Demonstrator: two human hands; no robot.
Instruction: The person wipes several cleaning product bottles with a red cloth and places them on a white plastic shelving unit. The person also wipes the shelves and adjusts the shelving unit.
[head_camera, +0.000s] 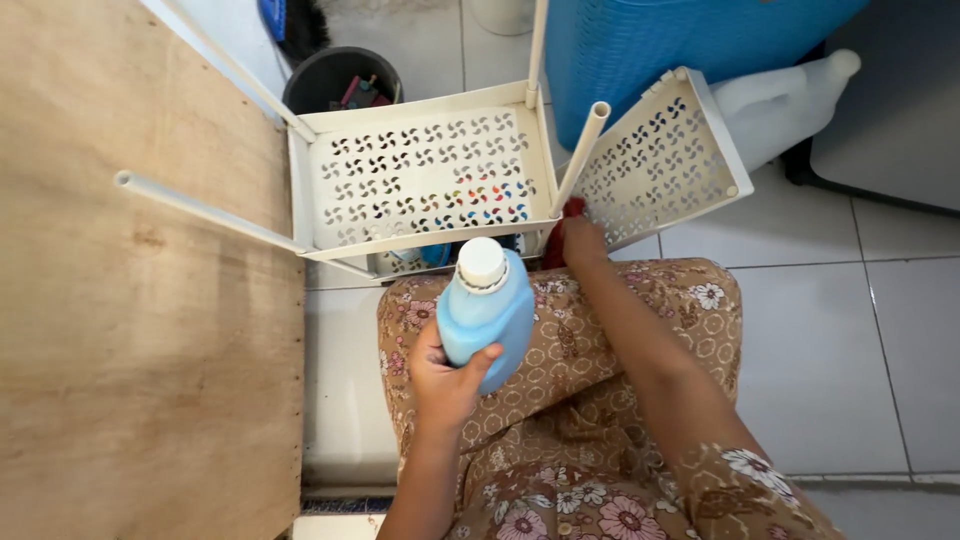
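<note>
My left hand (445, 380) grips a light blue plastic bottle (487, 315) with a white screw cap, held upright over my lap. My right hand (582, 240) reaches forward and presses a red cloth (572, 210) against the lower edge of a cream perforated plastic shelf (430, 175). A second perforated shelf tray (665, 155) tilts to the right of that hand, and a white tube leg (583, 150) rises just above it. My fingers are mostly hidden behind the shelf's rim.
A plywood board (130, 300) fills the left side. A black bucket (340, 80) with small items stands behind the rack. A blue woven basket (660, 40) and a translucent white jug (785, 100) sit at the back right on the white tiled floor (830, 350).
</note>
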